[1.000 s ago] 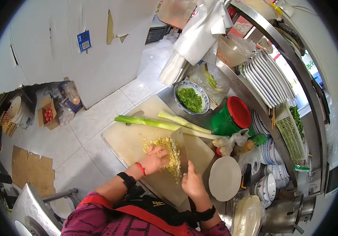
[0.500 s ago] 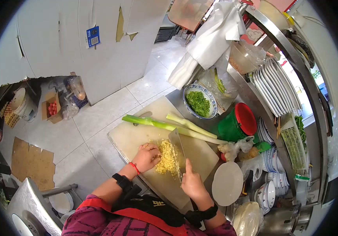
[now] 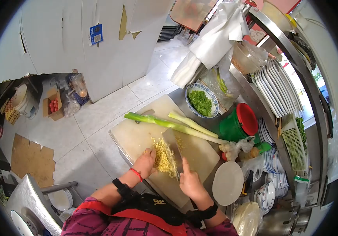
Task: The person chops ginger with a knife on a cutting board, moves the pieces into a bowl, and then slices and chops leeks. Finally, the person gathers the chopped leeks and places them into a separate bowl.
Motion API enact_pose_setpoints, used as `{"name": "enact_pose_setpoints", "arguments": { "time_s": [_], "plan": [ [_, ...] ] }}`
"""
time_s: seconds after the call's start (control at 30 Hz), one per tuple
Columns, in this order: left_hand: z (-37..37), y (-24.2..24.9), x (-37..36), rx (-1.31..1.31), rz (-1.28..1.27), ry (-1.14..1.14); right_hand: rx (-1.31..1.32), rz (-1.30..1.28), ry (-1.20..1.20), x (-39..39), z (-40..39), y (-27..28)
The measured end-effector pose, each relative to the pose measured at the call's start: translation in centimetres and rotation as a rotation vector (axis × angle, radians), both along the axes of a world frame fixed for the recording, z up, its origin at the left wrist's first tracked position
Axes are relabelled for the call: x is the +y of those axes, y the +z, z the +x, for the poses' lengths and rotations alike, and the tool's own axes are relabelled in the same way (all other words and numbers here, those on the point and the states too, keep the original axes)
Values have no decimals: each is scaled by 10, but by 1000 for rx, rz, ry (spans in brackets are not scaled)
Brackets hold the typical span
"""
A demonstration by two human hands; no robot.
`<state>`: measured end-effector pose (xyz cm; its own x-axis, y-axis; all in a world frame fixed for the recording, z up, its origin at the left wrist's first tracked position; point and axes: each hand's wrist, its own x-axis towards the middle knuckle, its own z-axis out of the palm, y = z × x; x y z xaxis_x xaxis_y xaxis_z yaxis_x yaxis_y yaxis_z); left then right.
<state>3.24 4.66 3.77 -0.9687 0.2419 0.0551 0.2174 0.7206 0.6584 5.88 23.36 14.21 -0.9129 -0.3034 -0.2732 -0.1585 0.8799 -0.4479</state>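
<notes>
My right hand [image 3: 191, 179] grips a cleaver [image 3: 172, 144], its broad blade standing along the right side of a pile of finely chopped yellow bits [image 3: 163, 158], perhaps garlic or ginger. On the pile's left edge rests my left hand [image 3: 145, 162], fingers stretched out together against the bits and holding nothing visible. The pile lies on a pale cutting board [image 3: 137, 135]. Beyond the blade, a few yellow bits are scattered on the board. A long green-and-white leek [image 3: 157, 122] and a shorter pale stalk [image 3: 192, 125] lie across the board's far side.
Behind the board stands a patterned bowl [image 3: 188, 87] of chopped greens. To the right are a green tub with a red lid [image 3: 247, 118], an oval white plate [image 3: 228, 183] and stacked bowls [image 3: 273, 159]. Plates [image 3: 273, 90] fill a shelf above. Cardboard [image 3: 31, 161] lies on the floor.
The cleaver has shifted slightly left against the pile, leaving stray bits to its right. My left hand has moved slightly left and down, its fingers straighter. The view has shifted a little.
</notes>
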Motion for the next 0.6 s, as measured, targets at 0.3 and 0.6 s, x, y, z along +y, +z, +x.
{"name": "enact_pose_setpoints", "arguments": {
  "time_s": [0.3,0.6],
  "plan": [
    [-29,5,28,158,371,-21,78,13,-116,17,1,-27],
    [-25,-11,10,141,277,-37,61,36,-59,5,1,-37]
  ]
}}
